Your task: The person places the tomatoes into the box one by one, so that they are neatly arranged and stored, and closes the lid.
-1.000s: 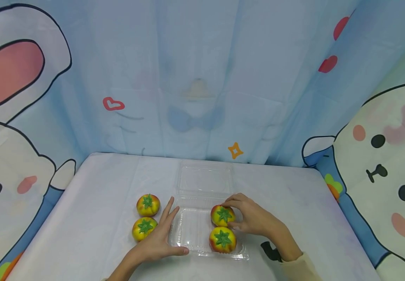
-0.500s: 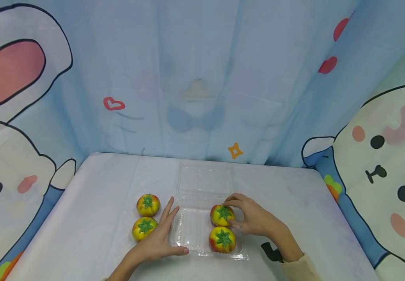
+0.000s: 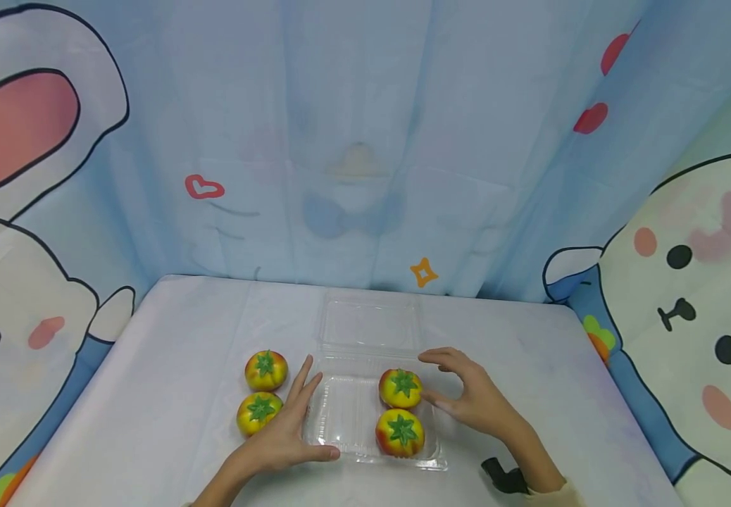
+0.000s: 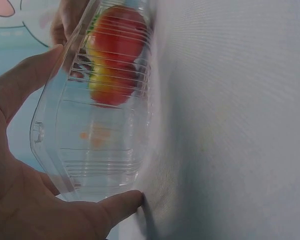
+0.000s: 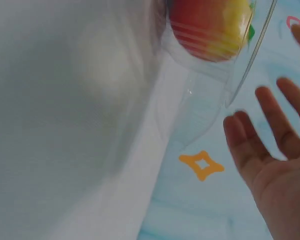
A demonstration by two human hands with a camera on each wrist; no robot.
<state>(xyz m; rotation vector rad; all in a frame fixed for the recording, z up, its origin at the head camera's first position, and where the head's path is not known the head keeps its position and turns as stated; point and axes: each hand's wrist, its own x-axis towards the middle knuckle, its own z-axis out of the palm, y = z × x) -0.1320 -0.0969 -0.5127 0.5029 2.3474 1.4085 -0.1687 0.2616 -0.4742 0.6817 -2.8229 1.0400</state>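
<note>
A clear plastic clamshell box (image 3: pixel 343 422) lies unfolded on the table, its lid (image 3: pixel 370 324) laid back behind the base. Two round yellow-and-red toy fruits with green star-shaped tops, like tomatoes, sit along the base's right side: a rear fruit (image 3: pixel 400 388) and a front fruit (image 3: pixel 400 433). My left hand (image 3: pixel 283 436) steadies the box's left side with spread, straight fingers; in the left wrist view a fingertip (image 4: pixel 57 49) meets the rim. Beside the rear fruit, my right hand (image 3: pixel 476 398) is open and holds nothing, its fingers loosely bent.
Left of the box, two more such fruits, a rear one (image 3: pixel 266 370) and a front one (image 3: pixel 260 413), stand on the white-covered table (image 3: pixel 182 394); the left hand partly overlaps the front one. A blue cartoon curtain (image 3: pixel 365 141) hangs behind the table.
My right hand has let go of the rear fruit in the box and drawn away to the right, its fingers opening. The left hand and the fruits have stayed in place.
</note>
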